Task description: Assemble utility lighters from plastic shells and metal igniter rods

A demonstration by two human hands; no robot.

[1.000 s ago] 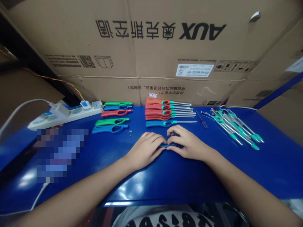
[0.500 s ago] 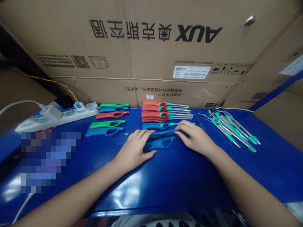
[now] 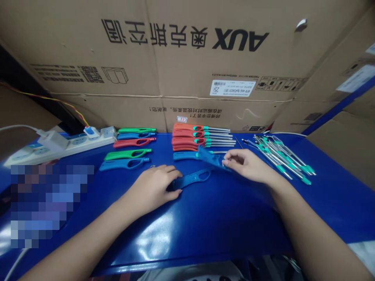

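Observation:
My right hand (image 3: 246, 164) pinches a blue lighter handle half (image 3: 212, 158) at its right end, raised and tilted above the table. Its outline is a little blurred. My left hand (image 3: 155, 187) has its thumb and fingers around the left end of a second blue handle half (image 3: 191, 178), which lies low over the table with its trigger loop pointing right. That left end is hidden by the fingers. Just behind the raised half is a blue lighter (image 3: 184, 155) with a metal tube, partly covered by it.
Red and orange lighters (image 3: 187, 140) are stacked at the back. Coloured handles (image 3: 125, 164) lie to the left, beside a white power strip (image 3: 79, 143). Metal tubes with teal parts (image 3: 281, 158) lie at the right. A cardboard wall (image 3: 181, 86) closes the back.
The two blue handle halves are farther apart: my right hand has lifted and tilted one. My left hand has shifted left and closed in around the other half's end. The view has moved slightly.

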